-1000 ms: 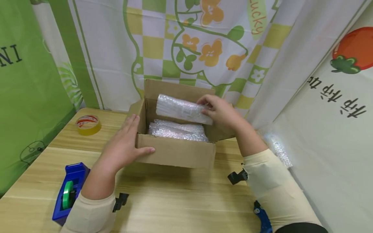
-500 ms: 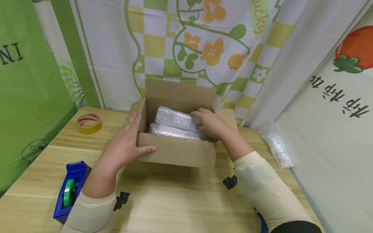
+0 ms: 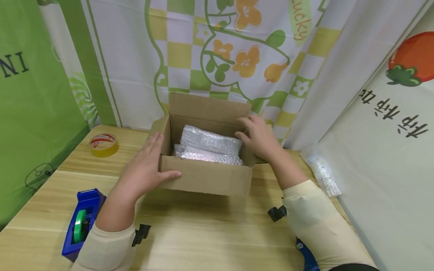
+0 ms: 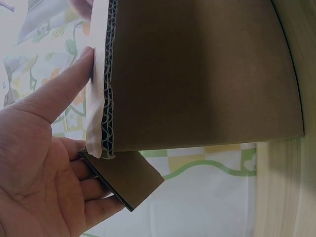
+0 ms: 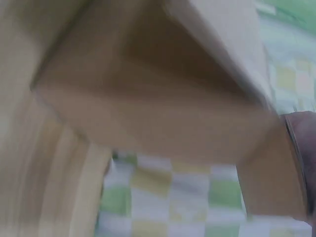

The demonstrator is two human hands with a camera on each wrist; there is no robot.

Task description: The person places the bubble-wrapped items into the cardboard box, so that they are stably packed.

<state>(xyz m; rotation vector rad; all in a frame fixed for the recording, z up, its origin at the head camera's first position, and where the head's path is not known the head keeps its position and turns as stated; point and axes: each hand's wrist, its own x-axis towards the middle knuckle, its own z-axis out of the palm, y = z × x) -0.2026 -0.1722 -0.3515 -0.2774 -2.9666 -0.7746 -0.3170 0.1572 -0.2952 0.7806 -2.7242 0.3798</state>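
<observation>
An open cardboard box (image 3: 205,177) stands on the table, its flaps spread outward. Inside it lies a long bundle of bubble wrap (image 3: 211,140) on top of more bubble wrap (image 3: 207,155); what is wrapped does not show. My left hand (image 3: 140,169) rests against the box's left side, fingers along the left flap and thumb straight on the front flap. In the left wrist view its thumb (image 4: 69,86) touches the front flap and the fingers lie behind the side flap (image 4: 126,175). My right hand (image 3: 259,137) hovers at the box's right side, fingers loosely bent, holding nothing.
A roll of yellow tape (image 3: 104,145) sits at the back left. Nearer on the left is a blue tape dispenser (image 3: 83,224) with a green roll. More bubble wrap (image 3: 322,173) lies at the right edge; a blue tool (image 3: 306,254) is partly hidden by my right sleeve.
My right hand has lowered the bubble-wrap bundle into the box, let go of it and drawn back up to the right. The left hand has stayed in place.
</observation>
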